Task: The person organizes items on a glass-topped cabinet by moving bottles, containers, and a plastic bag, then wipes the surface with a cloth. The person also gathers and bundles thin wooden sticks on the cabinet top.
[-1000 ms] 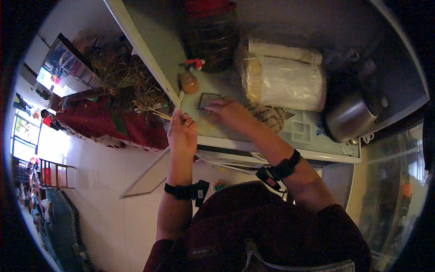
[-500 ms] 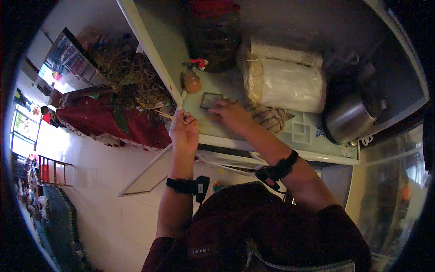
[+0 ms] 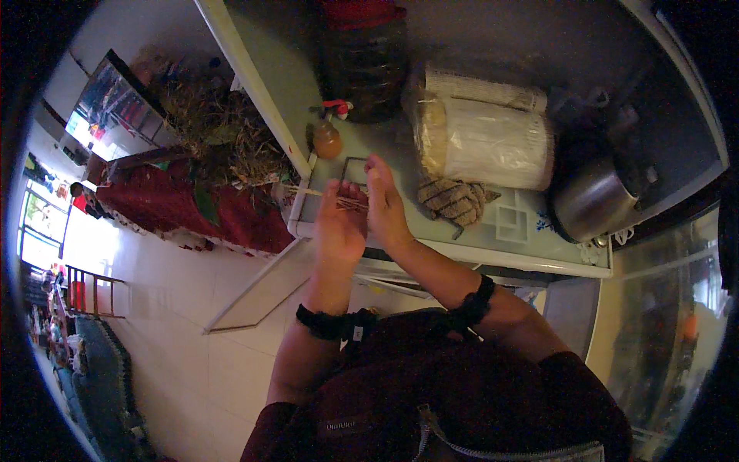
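Observation:
Thin pale-brown sticks point(image 3: 352, 203) lie across the fingers of my left hand point(image 3: 339, 231), which curls round them with the palm up. Their ends stick out to the left, past the cabinet's front corner. Close against the other ends is my right hand point(image 3: 387, 208), held flat and edge-on with its fingers stretched out. Behind both hands, a small clear box with dark edges point(image 3: 354, 160) rests on the glass-topped shelf point(image 3: 431, 231), partly hidden by my fingers. A checked brown cloth point(image 3: 453, 199) lies crumpled to the right.
Further back stand a small brown jar point(image 3: 326, 142), a large dark jar with a red lid point(image 3: 366, 73) and a plastic-wrapped package point(image 3: 493, 146). On the right are a white divided tray point(image 3: 509, 222) and a metal pot point(image 3: 591, 202). An open cabinet door point(image 3: 250, 296) hangs below.
My right hand has moved left from the clear box to the sticks, its fingers straightening. My left hand has shifted slightly right and turned its palm up.

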Available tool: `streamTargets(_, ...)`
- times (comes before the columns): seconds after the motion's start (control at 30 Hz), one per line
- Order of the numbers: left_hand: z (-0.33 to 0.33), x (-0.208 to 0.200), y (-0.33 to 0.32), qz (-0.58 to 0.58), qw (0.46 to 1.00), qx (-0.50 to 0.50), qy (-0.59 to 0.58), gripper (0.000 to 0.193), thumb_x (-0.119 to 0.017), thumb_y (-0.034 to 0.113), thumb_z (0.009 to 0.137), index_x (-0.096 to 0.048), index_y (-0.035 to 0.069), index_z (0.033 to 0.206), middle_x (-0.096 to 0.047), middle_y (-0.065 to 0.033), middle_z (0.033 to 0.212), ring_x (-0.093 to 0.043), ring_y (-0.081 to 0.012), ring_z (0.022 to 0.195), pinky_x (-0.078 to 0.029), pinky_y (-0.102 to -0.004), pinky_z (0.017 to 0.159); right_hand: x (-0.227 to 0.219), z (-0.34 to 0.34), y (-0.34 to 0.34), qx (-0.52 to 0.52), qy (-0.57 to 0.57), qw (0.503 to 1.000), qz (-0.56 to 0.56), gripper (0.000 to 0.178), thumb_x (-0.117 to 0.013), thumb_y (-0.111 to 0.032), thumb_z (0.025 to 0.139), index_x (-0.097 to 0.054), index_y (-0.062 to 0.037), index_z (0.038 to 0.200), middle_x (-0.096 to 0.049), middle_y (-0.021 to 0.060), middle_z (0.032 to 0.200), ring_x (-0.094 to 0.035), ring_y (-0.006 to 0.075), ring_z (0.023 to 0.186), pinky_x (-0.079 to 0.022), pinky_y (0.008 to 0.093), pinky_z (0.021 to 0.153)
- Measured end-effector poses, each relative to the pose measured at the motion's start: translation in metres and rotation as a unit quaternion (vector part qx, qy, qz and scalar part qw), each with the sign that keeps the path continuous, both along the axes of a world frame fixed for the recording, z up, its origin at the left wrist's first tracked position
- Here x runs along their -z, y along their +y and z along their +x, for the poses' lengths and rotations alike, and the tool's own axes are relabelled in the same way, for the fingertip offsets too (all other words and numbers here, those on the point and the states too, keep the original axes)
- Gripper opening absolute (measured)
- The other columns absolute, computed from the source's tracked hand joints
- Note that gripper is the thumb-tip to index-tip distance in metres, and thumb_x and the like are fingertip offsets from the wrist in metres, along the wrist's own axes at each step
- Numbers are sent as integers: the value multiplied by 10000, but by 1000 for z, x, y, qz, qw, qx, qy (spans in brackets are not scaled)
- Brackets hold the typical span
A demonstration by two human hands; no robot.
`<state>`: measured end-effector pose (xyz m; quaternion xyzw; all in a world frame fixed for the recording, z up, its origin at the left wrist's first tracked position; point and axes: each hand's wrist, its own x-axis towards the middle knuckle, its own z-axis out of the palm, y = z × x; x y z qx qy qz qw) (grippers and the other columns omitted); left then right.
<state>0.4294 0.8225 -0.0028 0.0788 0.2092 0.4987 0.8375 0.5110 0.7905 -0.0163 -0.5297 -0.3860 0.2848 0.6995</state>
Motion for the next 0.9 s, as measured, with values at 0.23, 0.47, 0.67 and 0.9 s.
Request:
streamTargets(0.23, -25, 27, 18, 55, 995, 26, -76, 160, -548, 188, 991, -558, 73, 1102, -533, -32, 893, -456, -133, 732, -393, -275, 655, -28, 62, -1, -87, -123, 978, -141, 365, -522, -297, 998, -580, -76, 1283, -626, 119, 1204, -564, 211, 1133, -422, 328, 992)
streamTargets(0.47, -38, 31, 42, 1, 996, 75, -56, 155, -572, 146, 956, -550, 58, 1082, -536, -43, 872, -420, -132, 707, -361, -282, 643, -23, 86, 4, -171, -610, 763, -130, 507, -718, -306, 816, -604, -111, 1270, -564, 107, 1337, -564, 323, 1172, -474, 384, 982)
streamTargets(0.67, -37, 32, 34, 23, 998, 48, -23, 159, -566, 114, 933, -530, 52, 1075, -540, -56, 881, -439, -160, 737, -365, -306, 673, -10, 78, 10, -176, -663, 701, -197, 459, -715, -340, 787, -657, -93, 1169, -585, 115, 1220, -570, 328, 1133, -502, 405, 923)
streamTargets(0.9, -37, 37, 29, 27, 999, 36, -18, 200, -543, 130, 946, -526, 62, 1134, -534, -64, 944, -438, -169, 791, -368, -306, 711, 6, 74, 16, -159, -605, 745, -232, 197, -664, -254, 792, -713, -95, 896, -651, 117, 918, -666, 319, 865, -543, 442, 757)
